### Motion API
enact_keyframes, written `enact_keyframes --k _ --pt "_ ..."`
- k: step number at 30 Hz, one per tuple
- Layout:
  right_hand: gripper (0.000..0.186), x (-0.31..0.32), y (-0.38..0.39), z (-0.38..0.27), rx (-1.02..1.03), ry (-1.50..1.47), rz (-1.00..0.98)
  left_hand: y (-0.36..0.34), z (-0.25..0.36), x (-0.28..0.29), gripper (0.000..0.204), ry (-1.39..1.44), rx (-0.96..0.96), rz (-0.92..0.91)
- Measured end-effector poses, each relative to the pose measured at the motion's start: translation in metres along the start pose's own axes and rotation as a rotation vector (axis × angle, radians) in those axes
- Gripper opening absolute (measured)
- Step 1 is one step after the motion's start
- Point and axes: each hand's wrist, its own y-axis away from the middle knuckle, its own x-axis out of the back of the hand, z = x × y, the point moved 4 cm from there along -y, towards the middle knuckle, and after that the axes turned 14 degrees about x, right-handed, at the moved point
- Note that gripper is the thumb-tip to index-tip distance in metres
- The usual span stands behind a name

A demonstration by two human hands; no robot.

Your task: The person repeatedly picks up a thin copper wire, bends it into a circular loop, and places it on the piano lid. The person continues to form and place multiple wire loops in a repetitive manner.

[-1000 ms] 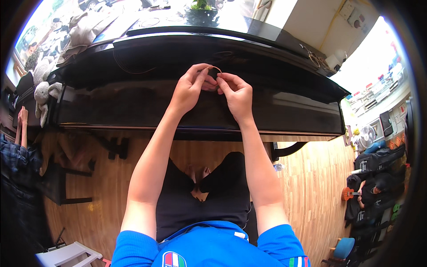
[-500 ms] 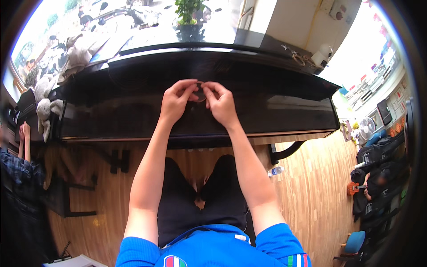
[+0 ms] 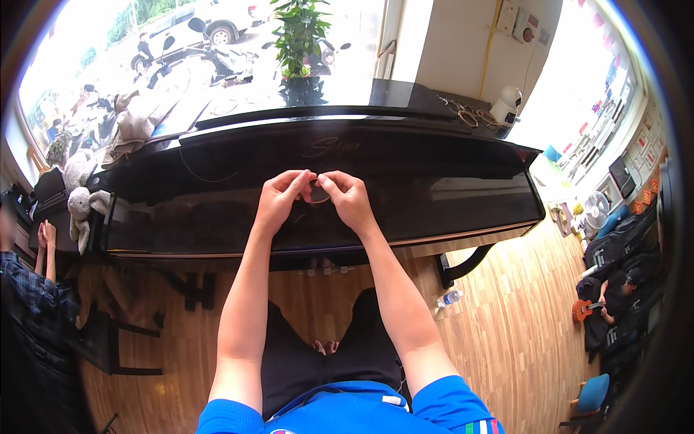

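Just over the closed black piano [image 3: 434,210], my left hand [image 3: 278,201] and my right hand [image 3: 350,199] meet fingertip to fingertip. Between them is a thin, brownish ring-shaped loop [image 3: 318,202], pinched at its upper part by the thumb and fingers of both hands. Its lower curve shows below the fingertips against the dark lid. What the loop is made of is too small to tell, and the fingers cover part of it.
A potted plant [image 3: 300,36] and a white camera-like device [image 3: 506,105] stand on the piano top. Plush toys [image 3: 81,202] hang at its left end. At far left a person's hands [image 3: 47,235] are together. A plastic bottle [image 3: 449,298] lies on the wooden floor.
The view has tilted up, so the piano and hands sit lower in the picture. My fingertips have come closer together, both hands still pinching the loop.
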Motion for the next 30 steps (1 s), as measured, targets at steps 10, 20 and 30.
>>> enact_keyframes --k 10,20,30 --pt "0.045 0.009 0.000 0.006 -0.003 0.135 0.027 0.003 -0.001 -0.005 0.022 -0.030 0.028 -0.080" --pt "0.017 0.007 0.001 0.006 0.040 -0.027 0.046 0.000 -0.005 -0.010 0.020 -0.149 -0.059 0.115" --pt "0.022 0.004 0.000 0.007 0.028 0.111 0.038 -0.002 -0.012 0.000 0.023 -0.024 -0.038 0.041"
